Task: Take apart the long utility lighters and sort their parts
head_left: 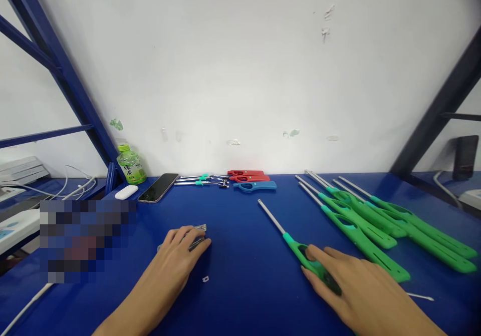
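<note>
My left hand (181,252) curled over small clear parts (201,229) on the blue table (240,256); I cannot tell whether it gripped them. My right hand (356,286) closed around a green long-nosed lighter (298,249), left of more green lighters (366,243).

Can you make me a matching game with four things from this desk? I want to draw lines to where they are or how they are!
Things:
1. bottle
2. right hand
3. phone
4. blue handle

Where or how:
A. just in front of the red handles
B. standing beside the blue frame
C. lying flat, dark screen up
D. on a green lighter

Right pairs: 1-B, 2-D, 3-C, 4-A
</note>
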Available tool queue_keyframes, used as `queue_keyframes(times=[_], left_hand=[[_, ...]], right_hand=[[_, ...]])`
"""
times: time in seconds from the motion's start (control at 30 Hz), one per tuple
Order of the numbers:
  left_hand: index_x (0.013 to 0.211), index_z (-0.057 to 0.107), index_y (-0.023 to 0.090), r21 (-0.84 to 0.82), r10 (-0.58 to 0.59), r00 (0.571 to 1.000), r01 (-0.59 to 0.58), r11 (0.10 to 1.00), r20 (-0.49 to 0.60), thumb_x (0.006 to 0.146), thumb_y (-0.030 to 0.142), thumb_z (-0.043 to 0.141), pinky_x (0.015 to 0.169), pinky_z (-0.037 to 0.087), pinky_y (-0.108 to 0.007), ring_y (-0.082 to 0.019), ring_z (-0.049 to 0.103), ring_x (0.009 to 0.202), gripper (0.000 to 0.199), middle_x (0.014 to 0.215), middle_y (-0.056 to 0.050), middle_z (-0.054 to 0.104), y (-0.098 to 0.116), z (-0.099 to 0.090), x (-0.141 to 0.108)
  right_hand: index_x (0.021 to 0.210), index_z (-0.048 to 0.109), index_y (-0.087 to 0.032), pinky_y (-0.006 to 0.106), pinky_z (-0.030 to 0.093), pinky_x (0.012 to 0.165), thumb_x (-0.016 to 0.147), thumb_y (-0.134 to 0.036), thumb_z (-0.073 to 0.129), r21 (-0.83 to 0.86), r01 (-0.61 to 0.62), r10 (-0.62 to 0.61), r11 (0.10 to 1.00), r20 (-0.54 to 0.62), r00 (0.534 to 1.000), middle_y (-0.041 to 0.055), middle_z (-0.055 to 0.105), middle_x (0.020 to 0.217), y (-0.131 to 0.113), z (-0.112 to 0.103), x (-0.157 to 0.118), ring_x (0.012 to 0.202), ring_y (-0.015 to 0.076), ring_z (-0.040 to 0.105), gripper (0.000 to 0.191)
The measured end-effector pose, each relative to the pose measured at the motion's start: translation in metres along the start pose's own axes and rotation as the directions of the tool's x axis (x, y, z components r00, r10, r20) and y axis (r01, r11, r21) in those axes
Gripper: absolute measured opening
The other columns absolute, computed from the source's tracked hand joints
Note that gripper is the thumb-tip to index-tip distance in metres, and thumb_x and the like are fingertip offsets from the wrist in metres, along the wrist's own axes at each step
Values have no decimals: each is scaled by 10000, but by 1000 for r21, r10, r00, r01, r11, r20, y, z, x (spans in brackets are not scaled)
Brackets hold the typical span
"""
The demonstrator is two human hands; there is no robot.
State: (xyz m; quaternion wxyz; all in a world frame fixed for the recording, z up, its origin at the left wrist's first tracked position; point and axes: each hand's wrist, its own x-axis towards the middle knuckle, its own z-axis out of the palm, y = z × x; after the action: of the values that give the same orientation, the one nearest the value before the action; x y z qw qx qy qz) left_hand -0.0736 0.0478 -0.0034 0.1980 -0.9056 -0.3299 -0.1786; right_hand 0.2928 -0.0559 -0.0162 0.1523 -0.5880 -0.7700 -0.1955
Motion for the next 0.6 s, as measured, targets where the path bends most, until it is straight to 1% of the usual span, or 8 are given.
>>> queue_keyframes(times=[0.1,0.17,0.2,0.3,0.37,0.47,0.53,0.6], left_hand=[[1234,721,267,-41,-10,999,8,999,-52,1023,101,452,949,514,-391,-254,614,1187,380,1279,-79,696,14,-6,-4],[1192,724,273,-92,-28,997,21,996,-79,1065,228,488,924,529,-344,-220,627,1119,273,1184,-62,698,28,-11,-6],[1145,730,274,-114,-33,995,22,993,-99,1069,247,493,894,533,-319,-201,635,1059,250,1120,-49,698,33,-12,-7],[1009,726,270,-109,-36,986,18,994,-160,1055,173,465,786,517,-290,-170,627,883,283,959,-12,698,35,-12,-9],[981,722,264,-67,-39,982,27,997,-182,1030,119,456,725,491,-305,-177,607,818,307,913,-5,703,26,-9,-9],[1000,723,254,-25,-54,978,50,998,-203,1003,80,469,679,463,-317,-187,582,788,308,926,-10,714,12,-6,-12],[1056,722,250,-14,-50,978,49,999,-204,1004,87,490,706,480,-316,-187,590,823,289,967,-15,721,10,-7,-13],[1152,714,244,-25,-53,978,49,999,-202,1014,106,514,811,516,-326,-191,614,924,280,1040,-29,722,18,-10,-14]], right_hand=[[1174,729,-281,347,561,469,1031,-369,519,19,-26,25,999,38,999,17,793,874,-1,-2,0,610,244,774,270],[1193,722,-282,347,561,479,1040,-368,504,25,-39,38,999,60,997,24,796,901,-1,-3,0,622,244,776,280],[1206,718,-280,348,564,488,1043,-368,498,26,-42,40,999,67,997,32,799,925,-1,-3,-1,637,246,780,287],[1224,711,-275,349,567,502,1040,-372,506,35,-45,42,998,71,997,38,803,938,0,-3,-2,649,248,784,292],[1220,707,-285,344,565,510,1039,-379,512,48,-51,47,998,72,996,34,800,933,0,-2,-2,661,249,787,282],[1199,697,-306,337,557,526,1044,-381,503,70,-68,63,995,74,995,23,790,933,-2,-2,-1,686,246,789,260],[1165,694,-307,328,543,528,1043,-377,497,89,-87,79,992,87,993,13,776,910,-3,-4,-1,683,238,783,242],[1115,693,-303,312,529,532,1040,-384,507,119,-108,96,987,102,990,1,760,880,-1,-9,-1,653,221,766,217]])
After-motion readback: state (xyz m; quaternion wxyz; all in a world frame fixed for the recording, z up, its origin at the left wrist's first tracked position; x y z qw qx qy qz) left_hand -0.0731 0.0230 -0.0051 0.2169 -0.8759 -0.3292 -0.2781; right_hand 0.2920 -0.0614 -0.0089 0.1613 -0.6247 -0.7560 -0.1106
